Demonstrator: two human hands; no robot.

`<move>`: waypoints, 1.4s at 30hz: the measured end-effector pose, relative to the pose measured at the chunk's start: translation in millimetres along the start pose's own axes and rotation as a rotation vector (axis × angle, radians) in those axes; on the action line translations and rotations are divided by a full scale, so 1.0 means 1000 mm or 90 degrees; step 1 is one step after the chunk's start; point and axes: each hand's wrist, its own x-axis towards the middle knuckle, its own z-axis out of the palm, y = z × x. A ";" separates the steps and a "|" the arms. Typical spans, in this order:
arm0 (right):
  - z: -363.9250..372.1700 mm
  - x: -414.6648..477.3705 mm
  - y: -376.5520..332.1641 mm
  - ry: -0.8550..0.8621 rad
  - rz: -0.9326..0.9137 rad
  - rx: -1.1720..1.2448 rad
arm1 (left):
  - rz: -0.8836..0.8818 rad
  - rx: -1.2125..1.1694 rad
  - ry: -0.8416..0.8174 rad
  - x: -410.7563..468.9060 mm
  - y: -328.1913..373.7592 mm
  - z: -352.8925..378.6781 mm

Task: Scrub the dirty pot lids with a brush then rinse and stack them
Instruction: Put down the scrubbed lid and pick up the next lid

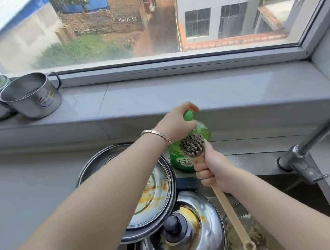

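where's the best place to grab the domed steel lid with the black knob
By the black knob, pinched from straight above. The domed lid lies knob-up and its shiny, stained surface slopes away with no edge to hold. Likely with the left hand once it leaves the soap bottle, since the right hand grips the brush.

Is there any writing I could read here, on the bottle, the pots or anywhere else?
On the green bottle: white label print, too blurred to read.
On the open steel pot: a coloured sticker, too small and blurred to read.
No other text shows.
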 end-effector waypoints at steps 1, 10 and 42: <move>0.000 0.000 0.001 0.000 0.001 -0.005 | -0.003 -0.001 0.000 0.000 -0.005 0.002; 0.004 -0.003 0.007 -0.002 -0.003 -0.076 | -0.027 -0.245 -0.035 -0.018 -0.035 -0.008; 0.010 -0.004 0.008 -0.021 0.020 0.003 | -0.245 -0.168 0.092 0.021 0.019 0.012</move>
